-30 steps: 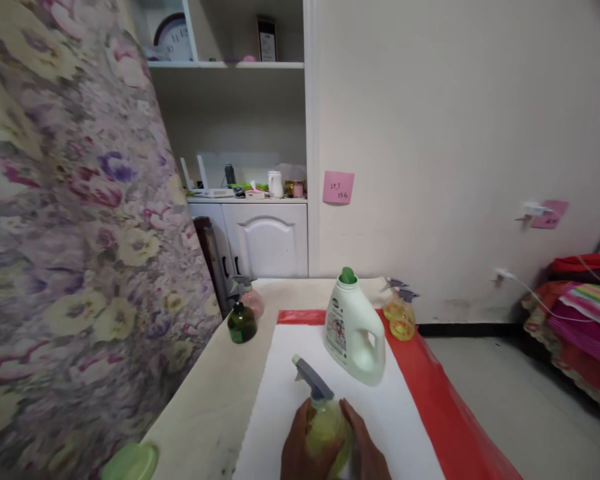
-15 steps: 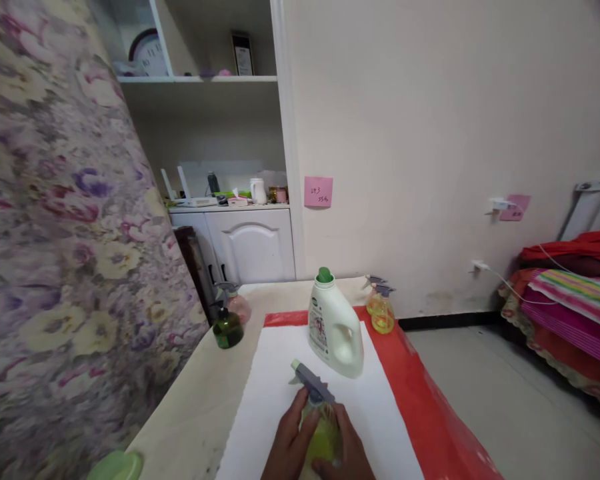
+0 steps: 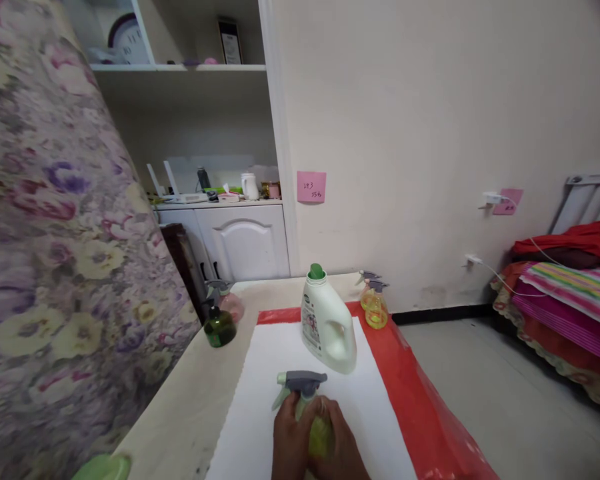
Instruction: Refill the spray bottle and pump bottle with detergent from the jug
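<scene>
A spray bottle (image 3: 320,437) with yellow-green liquid stands near the front of the white sheet (image 3: 253,393). Its grey trigger head (image 3: 303,381) sits on top, the pale nozzle pointing left. My left hand (image 3: 291,440) is closed around the bottle's left side and neck. From the right, my right hand (image 3: 341,440) wraps the body, its fingers meeting the left ones at the front. Behind them is a large pale-green detergent jug (image 3: 325,320) with its green spout uppermost and its handle to the right.
At the back right corner are spray bottles with yellow liquid (image 3: 376,313). A dark green pump bottle (image 3: 220,327) and a pink spray bottle (image 3: 231,305) stand at the left edge. A red cover (image 3: 410,393) lies under the sheet. A light-green bowl-like object (image 3: 103,468) shows at lower left.
The spray bottle's trigger head has turned from slanting to nearly level, nozzle to the left. Both hands have shifted their hold on the bottle. The whole view has moved slightly.
</scene>
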The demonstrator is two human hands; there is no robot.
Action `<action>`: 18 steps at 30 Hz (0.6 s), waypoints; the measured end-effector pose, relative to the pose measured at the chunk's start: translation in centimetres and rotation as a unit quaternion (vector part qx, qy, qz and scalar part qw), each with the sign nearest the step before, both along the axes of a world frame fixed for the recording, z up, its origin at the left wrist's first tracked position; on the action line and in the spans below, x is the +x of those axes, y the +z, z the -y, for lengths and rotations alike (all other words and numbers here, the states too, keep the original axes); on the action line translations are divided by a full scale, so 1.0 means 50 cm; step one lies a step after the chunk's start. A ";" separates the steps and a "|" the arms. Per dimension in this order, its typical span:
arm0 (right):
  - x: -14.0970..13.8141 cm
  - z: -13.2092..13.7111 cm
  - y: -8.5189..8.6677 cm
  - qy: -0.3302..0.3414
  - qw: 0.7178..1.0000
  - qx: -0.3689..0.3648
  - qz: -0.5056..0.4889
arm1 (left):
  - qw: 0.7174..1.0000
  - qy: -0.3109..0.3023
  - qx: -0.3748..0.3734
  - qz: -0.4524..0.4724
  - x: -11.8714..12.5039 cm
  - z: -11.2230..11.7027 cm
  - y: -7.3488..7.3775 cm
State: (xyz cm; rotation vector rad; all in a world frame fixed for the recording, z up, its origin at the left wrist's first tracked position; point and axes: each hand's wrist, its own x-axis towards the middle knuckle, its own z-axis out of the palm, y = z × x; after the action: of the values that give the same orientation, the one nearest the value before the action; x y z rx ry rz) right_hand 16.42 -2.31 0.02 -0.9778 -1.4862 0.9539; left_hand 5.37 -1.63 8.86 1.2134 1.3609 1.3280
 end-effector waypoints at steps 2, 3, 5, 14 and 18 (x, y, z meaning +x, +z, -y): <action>-0.001 0.001 0.001 -0.009 1.000 -0.003 0.007 | 1.000 0.021 -0.007 -0.004 0.005 0.004 0.005; 0.000 0.001 0.001 -0.011 1.000 -0.002 0.009 | 1.000 0.013 -0.003 0.001 0.005 0.006 0.008; 0.003 0.002 0.002 -0.012 1.000 0.000 0.009 | 1.000 -0.004 0.002 0.022 0.003 0.010 0.013; -0.004 0.009 0.047 -0.042 0.998 -0.038 -0.003 | 0.995 0.054 0.011 -0.079 0.022 0.007 0.007; -0.003 0.011 0.058 -0.044 0.999 -0.030 -0.009 | 0.995 0.019 0.063 -0.081 0.023 0.016 0.004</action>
State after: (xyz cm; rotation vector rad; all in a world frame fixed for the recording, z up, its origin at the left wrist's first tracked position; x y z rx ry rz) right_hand 16.27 -2.85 2.92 -1.0672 -1.3943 0.9456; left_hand 6.51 -2.44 9.07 1.4117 1.4370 1.3849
